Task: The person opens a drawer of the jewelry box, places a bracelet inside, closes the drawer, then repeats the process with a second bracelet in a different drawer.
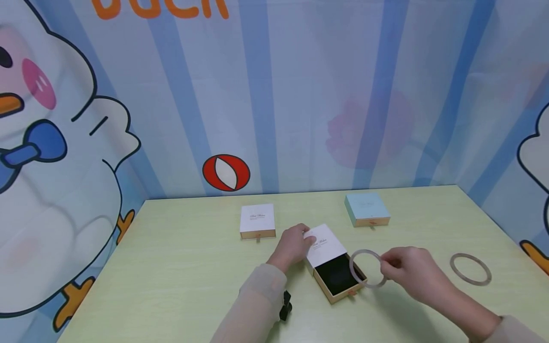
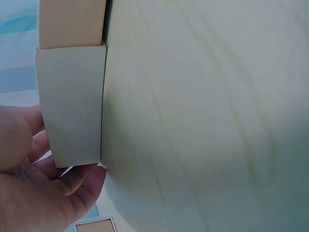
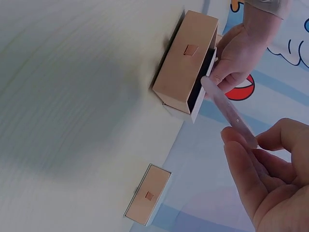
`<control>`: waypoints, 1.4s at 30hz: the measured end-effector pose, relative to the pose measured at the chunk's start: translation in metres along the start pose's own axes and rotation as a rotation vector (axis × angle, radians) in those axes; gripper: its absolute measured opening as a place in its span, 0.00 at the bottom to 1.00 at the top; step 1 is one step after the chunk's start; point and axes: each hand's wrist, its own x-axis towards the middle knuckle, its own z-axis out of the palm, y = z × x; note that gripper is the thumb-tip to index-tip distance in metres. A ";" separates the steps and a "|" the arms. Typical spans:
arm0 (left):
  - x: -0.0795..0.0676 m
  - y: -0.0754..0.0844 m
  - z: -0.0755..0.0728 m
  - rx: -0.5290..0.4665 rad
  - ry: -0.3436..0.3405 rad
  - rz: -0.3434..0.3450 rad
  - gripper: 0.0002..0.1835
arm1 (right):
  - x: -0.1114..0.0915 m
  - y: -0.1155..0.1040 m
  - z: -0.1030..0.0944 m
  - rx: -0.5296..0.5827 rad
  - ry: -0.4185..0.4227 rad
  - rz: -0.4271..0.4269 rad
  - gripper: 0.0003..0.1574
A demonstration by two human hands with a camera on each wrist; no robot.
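Note:
A white slide-out gift box (image 1: 324, 251) stands at an angle on the table, its tan drawer (image 1: 328, 288) pulled partway toward the front with a black lining showing. My left hand (image 1: 293, 248) grips the far left end of the white sleeve, thumb on top; the left wrist view shows its fingers curled around that end (image 2: 77, 108). Between thumb and fingers, my right hand (image 1: 412, 272) pinches a pale translucent bangle (image 3: 231, 115). In the head view the bangle overlaps the drawer's right front corner. A second bangle (image 1: 475, 283) lies flat on the table, right of my right hand.
A closed white box (image 1: 257, 220) sits at the back, left of the opened one. Toward the back right stands a light blue box (image 1: 368, 208) with a tan front. Behind the pale wooden table (image 1: 180, 267) hangs a striped blue cartoon backdrop (image 1: 296, 95).

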 end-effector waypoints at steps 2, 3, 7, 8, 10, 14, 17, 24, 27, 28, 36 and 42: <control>0.000 0.000 0.000 -0.003 0.000 -0.001 0.19 | 0.000 -0.001 0.001 0.000 0.001 -0.001 0.09; 0.000 0.000 0.000 -0.005 0.000 -0.001 0.19 | 0.001 -0.001 0.001 0.001 0.001 0.000 0.09; 0.001 0.000 0.000 -0.013 0.000 -0.004 0.19 | 0.001 -0.004 0.002 0.003 0.013 -0.018 0.09; 0.001 0.000 0.000 -0.014 0.000 -0.004 0.19 | 0.000 -0.004 0.002 0.004 0.017 -0.025 0.08; 0.000 0.000 0.000 -0.012 -0.001 -0.004 0.19 | 0.000 -0.005 0.002 0.008 0.027 -0.044 0.08; 0.000 0.000 0.000 -0.004 -0.001 -0.002 0.19 | 0.000 -0.006 0.003 0.022 0.028 -0.066 0.07; 0.000 0.000 0.000 0.004 0.000 0.001 0.19 | 0.000 -0.008 0.005 0.030 0.020 -0.077 0.07; 0.001 0.000 0.000 -0.001 -0.003 -0.002 0.19 | 0.000 -0.013 0.006 0.031 0.005 -0.114 0.06; 0.001 0.000 0.000 0.000 -0.002 0.002 0.19 | 0.000 -0.014 0.007 0.026 -0.007 -0.133 0.06; 0.001 0.000 0.000 -0.001 -0.002 0.001 0.19 | 0.000 -0.015 0.007 0.025 -0.014 -0.139 0.06; 0.000 0.000 0.000 -0.001 -0.001 0.009 0.20 | -0.002 -0.017 0.011 0.003 -0.042 -0.211 0.06; -0.001 0.000 0.000 0.002 0.002 0.012 0.20 | -0.004 -0.017 0.016 -0.052 -0.027 -0.268 0.06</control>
